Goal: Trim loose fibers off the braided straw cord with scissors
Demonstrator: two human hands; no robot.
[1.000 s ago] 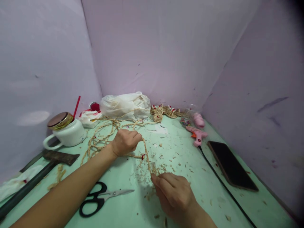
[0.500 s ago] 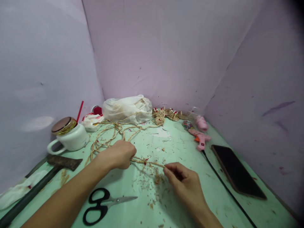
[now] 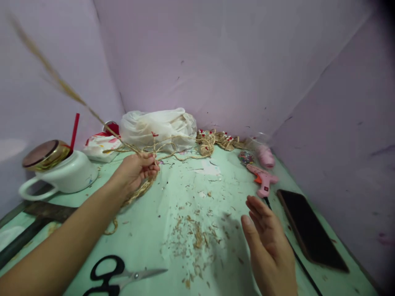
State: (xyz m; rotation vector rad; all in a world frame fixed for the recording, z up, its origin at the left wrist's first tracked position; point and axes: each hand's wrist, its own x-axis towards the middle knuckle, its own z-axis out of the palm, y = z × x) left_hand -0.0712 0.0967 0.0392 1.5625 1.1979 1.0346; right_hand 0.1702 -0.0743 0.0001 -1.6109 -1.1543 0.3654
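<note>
My left hand [image 3: 138, 170] is closed on strands of straw-coloured twine [image 3: 140, 191], just in front of the white plastic bag. One long strand sticks up from it toward the upper left and blurs at its far end. A small red piece [image 3: 154, 134] shows on the twine just above the fingers. Over the right part of the table my right hand [image 3: 270, 242] is held open with the palm turned inward and nothing in it. Black-handled scissors [image 3: 123, 277] lie in front, their blades pointing right.
At the left stand a white mug [image 3: 74, 172] with a gold-rimmed lid and a hammer [image 3: 46, 216]. A plastic bag [image 3: 157, 127] and twine pieces with red and white beads [image 3: 212, 139] sit at the back. A pink glue gun [image 3: 263, 181] and phone [image 3: 311, 230] lie right.
My left hand has moved up and left with the twine, and one strand now swings high to the left. My right hand has let go of the twine, opened and shifted right.
</note>
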